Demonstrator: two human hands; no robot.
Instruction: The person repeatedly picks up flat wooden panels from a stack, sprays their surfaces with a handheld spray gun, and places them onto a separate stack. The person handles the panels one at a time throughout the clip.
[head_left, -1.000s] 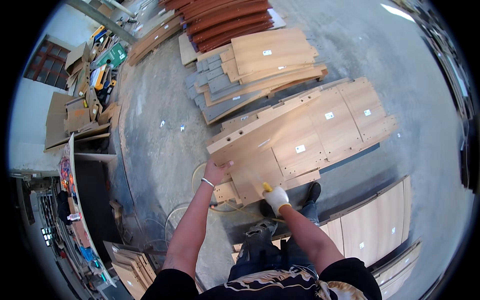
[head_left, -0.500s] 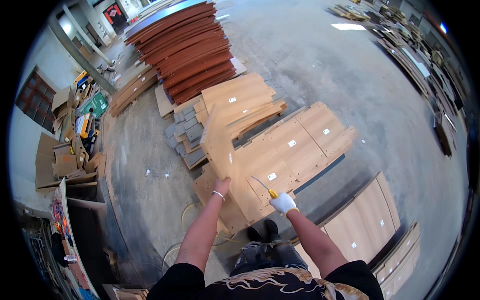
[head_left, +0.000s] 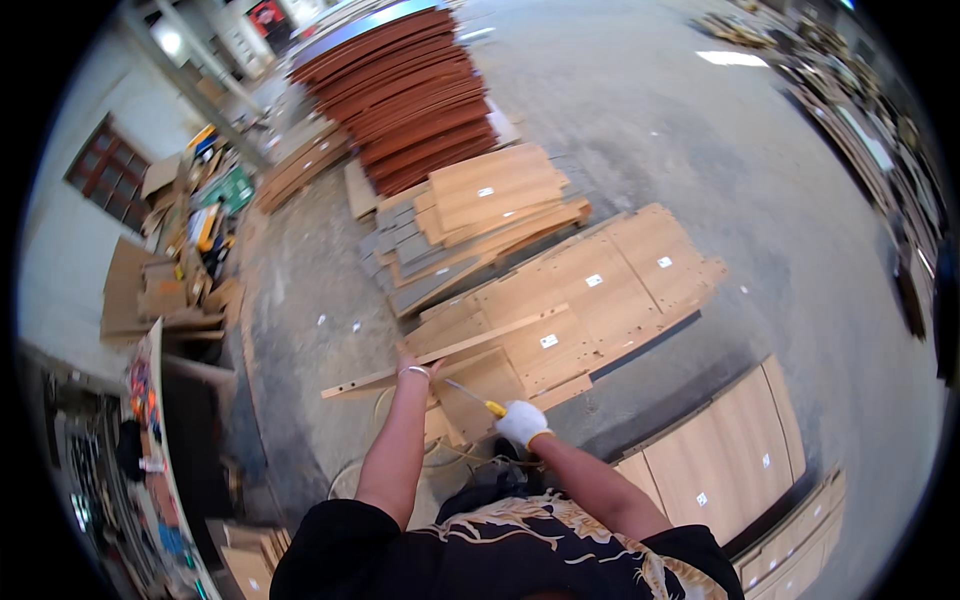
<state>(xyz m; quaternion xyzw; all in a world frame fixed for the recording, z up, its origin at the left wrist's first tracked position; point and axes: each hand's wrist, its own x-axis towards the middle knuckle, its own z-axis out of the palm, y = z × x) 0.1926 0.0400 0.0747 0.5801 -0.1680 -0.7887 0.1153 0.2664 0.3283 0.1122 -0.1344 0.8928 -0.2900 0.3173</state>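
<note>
My bare left hand (head_left: 416, 366), with a white band at the wrist, grips a long wooden board (head_left: 480, 345) near its left part. The board stands on edge, so I see mostly its narrow side with small holes at the left end. My right hand (head_left: 523, 423), in a white glove, is closed round a yellow air blow gun (head_left: 494, 408). Its thin metal nozzle points up and left, close to my left hand. Beneath and beyond the board lie flat wooden panels (head_left: 620, 255) with white labels. A pale hose (head_left: 455, 455) runs along the floor toward my right wrist.
Beyond the panels stand a lower stack of wooden and grey boards (head_left: 490, 190) and a tall pile of reddish-brown sheets (head_left: 400, 100). More panels (head_left: 715, 450) lie at the right. Cardboard boxes (head_left: 150, 290) line the left wall; scrap boards (head_left: 850, 140) lie far right.
The board in my left hand has turned from showing its broad face to standing edge-on, lying more crosswise. My right hand with the blow gun has moved left and nearer to me.
</note>
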